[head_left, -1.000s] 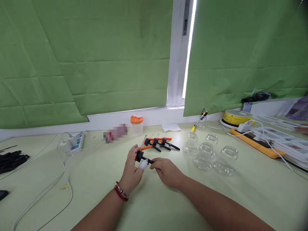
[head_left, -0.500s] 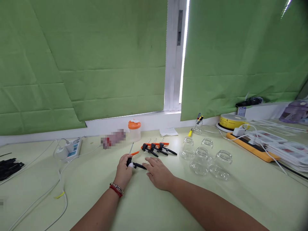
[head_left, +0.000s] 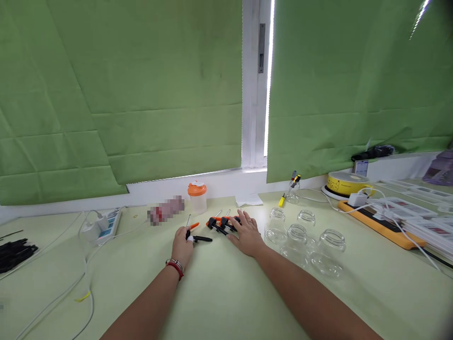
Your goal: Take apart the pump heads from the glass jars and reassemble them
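My left hand [head_left: 182,247], with bracelets at the wrist, is closed round a screwdriver whose dark handle is mostly hidden and whose metal shaft [head_left: 188,220] points away. Beside its fingertips a black pen [head_left: 203,239] lies on the table. My right hand [head_left: 247,232] rests palm down over the right end of a row of black and orange items, its fingers spread; it partly covers them. Two black clamp-like pieces [head_left: 212,223] with thin metal shafts show left of it. An orange tip [head_left: 194,226] lies near my left hand.
Several clear glass jars [head_left: 296,243] stand right of my right hand. Behind are an orange-lidded cup [head_left: 197,198] and a white paper [head_left: 249,200]. Power strips [head_left: 382,225] with cables lie at both sides. Black strips [head_left: 16,253] lie far left.
My right hand has moved right and away from me, from beside the black pen onto the row of black and orange items. My left hand has stayed near the same place.
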The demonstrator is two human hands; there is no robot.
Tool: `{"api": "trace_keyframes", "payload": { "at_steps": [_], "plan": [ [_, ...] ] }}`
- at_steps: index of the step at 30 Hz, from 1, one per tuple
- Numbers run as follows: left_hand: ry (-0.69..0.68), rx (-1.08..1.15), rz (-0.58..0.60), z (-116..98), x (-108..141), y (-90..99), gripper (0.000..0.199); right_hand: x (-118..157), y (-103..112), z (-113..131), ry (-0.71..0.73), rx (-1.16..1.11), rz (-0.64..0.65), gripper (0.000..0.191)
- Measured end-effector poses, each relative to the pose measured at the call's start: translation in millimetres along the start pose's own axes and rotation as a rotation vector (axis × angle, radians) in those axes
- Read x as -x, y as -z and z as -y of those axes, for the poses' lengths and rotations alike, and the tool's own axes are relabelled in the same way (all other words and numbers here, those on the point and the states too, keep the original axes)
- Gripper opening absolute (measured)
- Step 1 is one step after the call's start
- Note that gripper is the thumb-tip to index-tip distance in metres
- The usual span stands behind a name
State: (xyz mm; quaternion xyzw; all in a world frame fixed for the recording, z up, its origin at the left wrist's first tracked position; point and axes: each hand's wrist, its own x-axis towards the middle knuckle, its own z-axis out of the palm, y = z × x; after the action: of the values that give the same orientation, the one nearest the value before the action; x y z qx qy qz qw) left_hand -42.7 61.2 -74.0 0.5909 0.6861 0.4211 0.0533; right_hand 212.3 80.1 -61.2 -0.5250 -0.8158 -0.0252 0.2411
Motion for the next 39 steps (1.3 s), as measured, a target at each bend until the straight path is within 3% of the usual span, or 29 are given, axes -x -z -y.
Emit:
{"api": "trace_keyframes", "payload": {
  "at_steps": [8,17,26,39],
  "plan": [
    [-0.256,-0.231,0.068,-17,-23,-8.9,0.038,-12,-4,-12,0.041,-0.042,0.056,0.063],
    [-0.526,-0.292,0.273,-30,-26,-12.9,0.048,-12,-4,-14,0.131,-0.063,0.081,0.064],
    [-0.599,-0.256,0.302,-32,-21,-4.1,0.042,-8,2,-12,0.196,-0.078,0.080,0.065],
    [-0.635,-0.266,0.316,-38,6,15.3,0.047,12,14,0,0.231,-0.071,0.111,0.067]
  ]
}}
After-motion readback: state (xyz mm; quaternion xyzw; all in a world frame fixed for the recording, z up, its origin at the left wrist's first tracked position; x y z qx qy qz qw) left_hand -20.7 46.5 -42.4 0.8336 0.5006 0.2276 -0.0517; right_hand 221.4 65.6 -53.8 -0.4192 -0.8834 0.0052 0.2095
